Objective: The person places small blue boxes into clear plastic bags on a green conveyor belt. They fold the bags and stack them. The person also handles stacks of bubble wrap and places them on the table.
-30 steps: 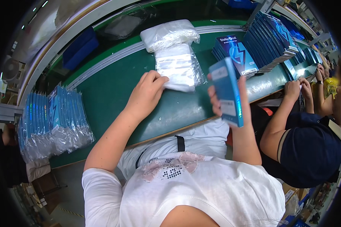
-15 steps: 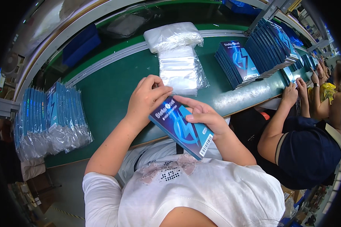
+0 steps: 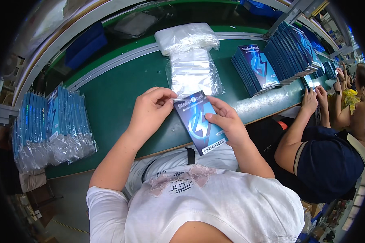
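At the green surface point(image 3: 121, 101), position: blue box point(image 3: 200, 121) held above its near edge.
Left hand point(image 3: 150, 111): fingers pinching the box's top corner.
Right hand point(image 3: 227, 121): fingers pressed on its face.
Done: bagged boxes point(image 3: 52, 125) at left.
Left: unbagged stack point(image 3: 271, 60), empty bags point(image 3: 192, 69).

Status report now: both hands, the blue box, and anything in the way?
Left hand pinches the blue box at its top corner. Right hand grips its right edge, thumb on the face. Stack of clear bags just beyond, not blocking.

Green conveyor belt point(image 3: 121, 97) across frame centre, grey metal rail point(image 3: 69, 30) upper left, dim floor point(image 3: 65, 202) lower left.
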